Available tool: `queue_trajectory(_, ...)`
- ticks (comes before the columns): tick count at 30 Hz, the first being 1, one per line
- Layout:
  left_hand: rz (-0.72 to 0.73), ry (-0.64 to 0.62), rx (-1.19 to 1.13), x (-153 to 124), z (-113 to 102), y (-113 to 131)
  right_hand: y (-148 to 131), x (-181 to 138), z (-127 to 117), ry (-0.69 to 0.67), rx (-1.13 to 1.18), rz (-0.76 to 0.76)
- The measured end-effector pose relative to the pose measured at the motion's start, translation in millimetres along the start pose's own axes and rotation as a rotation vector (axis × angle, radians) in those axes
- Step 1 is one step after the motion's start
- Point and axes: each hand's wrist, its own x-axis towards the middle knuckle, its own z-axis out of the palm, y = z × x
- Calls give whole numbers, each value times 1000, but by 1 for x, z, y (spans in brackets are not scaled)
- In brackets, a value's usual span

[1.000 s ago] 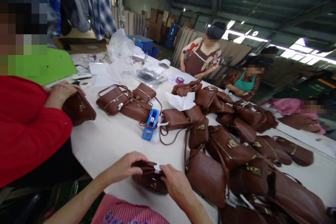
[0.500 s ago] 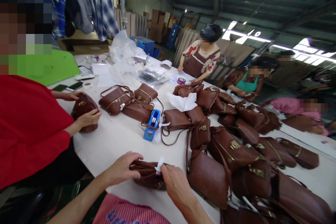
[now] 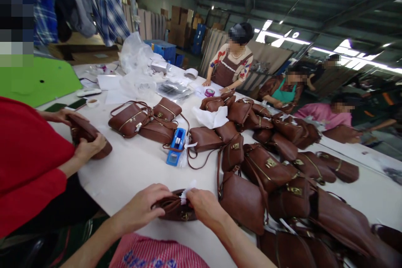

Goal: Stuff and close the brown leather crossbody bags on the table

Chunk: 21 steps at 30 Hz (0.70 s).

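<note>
A small brown leather handbag (image 3: 171,212) sits on the table edge in front of me, its top gaping open toward me. My left hand (image 3: 147,204) is closed around its left end, thumb on the near side and fingers on the far rim. At the right end of the opening, my right hand (image 3: 203,206) is bent inward, fingertips pinching at a white ruffled paper tag (image 3: 184,196) that sticks up from the bag. Part of those fingers is hidden inside the opening. A gold clasp shows on the bag's near side.
Many brown handbags (image 3: 241,201) crowd the right of the white table (image 3: 132,176). A blue tray (image 3: 175,147) lies ahead, near more bags (image 3: 130,120). At left a red-sleeved person's hands (image 3: 89,146) hold another bag. Other people stand across the table.
The view has swung slightly right. My right fingertips have moved further in over the bag's opening, and the white tag leans lower. The neighbour's bag has tilted.
</note>
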Motion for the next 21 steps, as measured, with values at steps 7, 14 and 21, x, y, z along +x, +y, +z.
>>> queue_trajectory(7, 59, 133, 434, 20, 48, 10, 2, -14, -2, 117, 84, 41)
queue_trajectory(14, 19, 204, 570, 24, 59, 11, 56, -54, 51, 516, 623, 32)
queue_trajectory(21, 50, 224, 706, 43, 68, 19, 59, -49, 63, 544, 600, 51)
